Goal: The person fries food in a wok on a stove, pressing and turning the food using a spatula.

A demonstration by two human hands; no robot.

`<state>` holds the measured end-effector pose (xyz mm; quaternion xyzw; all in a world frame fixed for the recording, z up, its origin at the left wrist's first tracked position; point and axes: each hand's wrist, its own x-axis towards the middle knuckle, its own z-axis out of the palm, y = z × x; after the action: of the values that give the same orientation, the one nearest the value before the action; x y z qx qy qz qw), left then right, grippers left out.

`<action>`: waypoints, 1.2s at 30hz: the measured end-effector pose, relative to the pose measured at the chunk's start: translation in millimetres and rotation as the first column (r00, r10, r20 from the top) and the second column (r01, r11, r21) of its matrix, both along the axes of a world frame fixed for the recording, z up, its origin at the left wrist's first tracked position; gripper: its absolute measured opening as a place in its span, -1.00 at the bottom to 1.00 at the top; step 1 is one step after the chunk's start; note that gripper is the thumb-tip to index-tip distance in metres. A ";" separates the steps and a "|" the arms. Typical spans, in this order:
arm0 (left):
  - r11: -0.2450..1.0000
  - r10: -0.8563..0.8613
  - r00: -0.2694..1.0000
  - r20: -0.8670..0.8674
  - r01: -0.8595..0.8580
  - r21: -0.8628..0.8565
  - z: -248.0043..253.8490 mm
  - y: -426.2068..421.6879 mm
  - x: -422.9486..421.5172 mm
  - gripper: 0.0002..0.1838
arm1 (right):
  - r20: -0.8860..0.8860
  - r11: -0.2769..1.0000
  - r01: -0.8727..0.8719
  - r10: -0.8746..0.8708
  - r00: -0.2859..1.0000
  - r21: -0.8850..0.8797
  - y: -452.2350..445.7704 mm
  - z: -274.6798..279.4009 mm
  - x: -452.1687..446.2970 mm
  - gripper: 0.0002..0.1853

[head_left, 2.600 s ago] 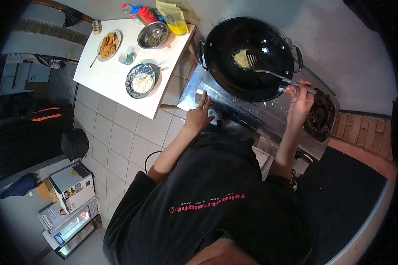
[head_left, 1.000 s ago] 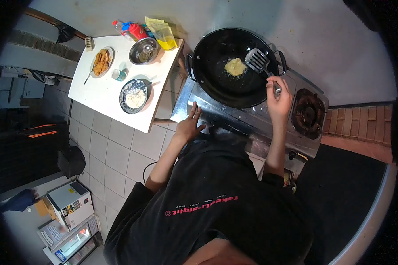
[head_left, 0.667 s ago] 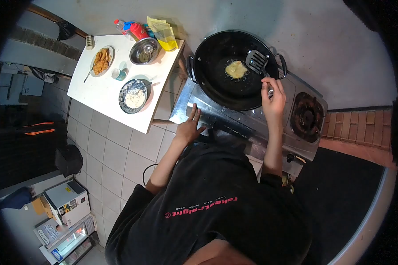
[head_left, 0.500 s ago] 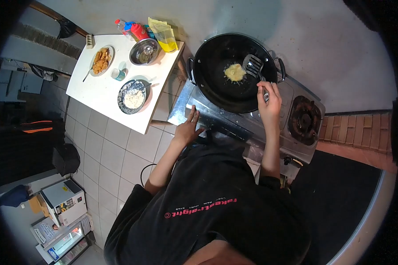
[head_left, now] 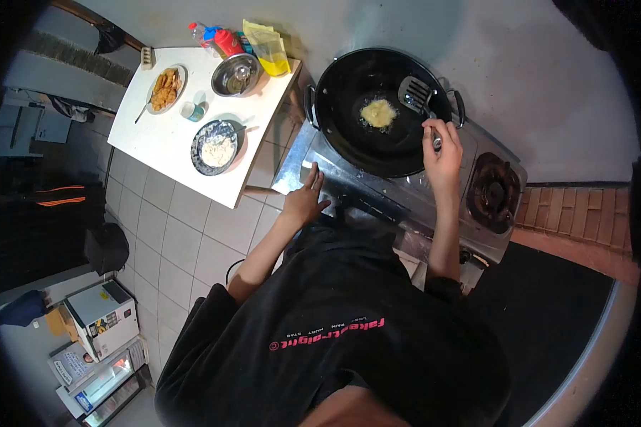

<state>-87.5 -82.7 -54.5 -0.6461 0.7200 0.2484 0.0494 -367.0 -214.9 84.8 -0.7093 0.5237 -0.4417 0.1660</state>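
Note:
My right hand [head_left: 442,148] is wrapped round the handle of a slotted spatula [head_left: 415,93], whose black head is inside a large black wok [head_left: 349,149]. Left of the spatula head, apart from it, a pale yellow battered piece [head_left: 378,113] bubbles in oil at the wok's bottom. My left hand [head_left: 305,199] has its fingers stretched out at the front left edge of the steel gas stove [head_left: 322,165] and holds nothing; whether it rests on the metal is hard to tell.
On the white table [head_left: 171,160] at left are a plate of fried food [head_left: 167,90], a cup [head_left: 191,111], a bowl of white batter [head_left: 217,148], a steel bowl [head_left: 236,75], bottles and a yellow pouch [head_left: 267,48]. A second burner [head_left: 494,192] is right of the wok.
My right hand and the spatula have shifted slightly right, so the spatula head is a little farther from the frying piece. The view has tilted slightly. My left hand stays at the stove edge.

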 end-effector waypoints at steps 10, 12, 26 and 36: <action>0.989 0.087 0.996 -0.020 -0.084 0.122 31.1 -0.1 -11.7 -0.08 | 0.055 0.994 0.037 -0.031 0.998 -0.100 25.3 -9.9 14.3 -0.91; 0.993 0.072 0.997 -0.001 -0.071 0.096 26.1 1.1 -12.2 -0.08 | 0.188 0.996 0.083 -0.073 0.979 -0.045 25.9 -20.2 8.5 -0.92; 0.997 0.001 1.000 0.010 -0.001 0.071 13.4 -0.3 -4.3 -0.06 | 0.561 0.979 -0.021 -0.098 0.822 0.201 17.6 -45.4 23.9 -0.85; 0.995 0.024 1.000 -0.009 -0.023 0.093 15.7 0.3 -3.5 -0.06 | 0.168 0.982 0.130 -0.152 0.974 0.135 7.0 -3.1 6.8 -0.87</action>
<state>-91.0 -82.5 -38.8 -0.6502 0.7004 0.2852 0.0728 -360.2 -208.0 81.7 -0.6163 0.5823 -0.4807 0.2236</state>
